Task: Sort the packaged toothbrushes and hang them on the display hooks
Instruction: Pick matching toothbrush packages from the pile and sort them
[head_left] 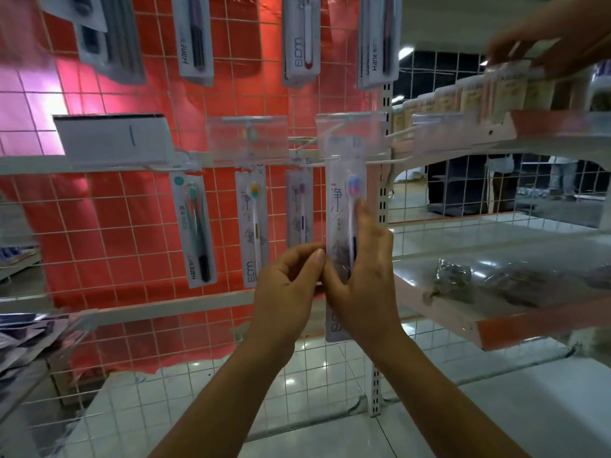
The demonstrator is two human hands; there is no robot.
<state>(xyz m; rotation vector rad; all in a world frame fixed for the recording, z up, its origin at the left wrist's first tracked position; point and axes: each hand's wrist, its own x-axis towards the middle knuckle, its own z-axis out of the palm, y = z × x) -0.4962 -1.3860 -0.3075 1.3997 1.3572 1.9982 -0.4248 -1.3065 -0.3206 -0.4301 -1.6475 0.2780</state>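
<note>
Your right hand [358, 276] holds the packaged toothbrush [345, 206] upright by its lower half, its grip closed around the pack with the fingers behind and the index finger laid up the front. That keeps the card straight while its top sits level with the display hook [373, 161], just under a clear price-tag holder [350, 133]. Whether the pack's hole is already on the hook you cannot tell from here. Your left hand [291, 276] steadies the pack's left edge, its grip a pinch of thumb and curled fingers, probably to stop the pack from twisting.

This pack shows a large Chinese character that looks like "净" and a brush with a pink and blue head. 2 similar packs [251, 226] hang to its left on the wire grid [115, 242], so you appear to be matching like with like; 1 of them reads "BDM". A twin-brush pack [196, 233] further left reads "Hane". Upper packs repeat both names, and a white tag [112, 140] bears a "1".

Another person's hand [542, 44] reaches over the shelf [562, 127] at upper right.
</note>
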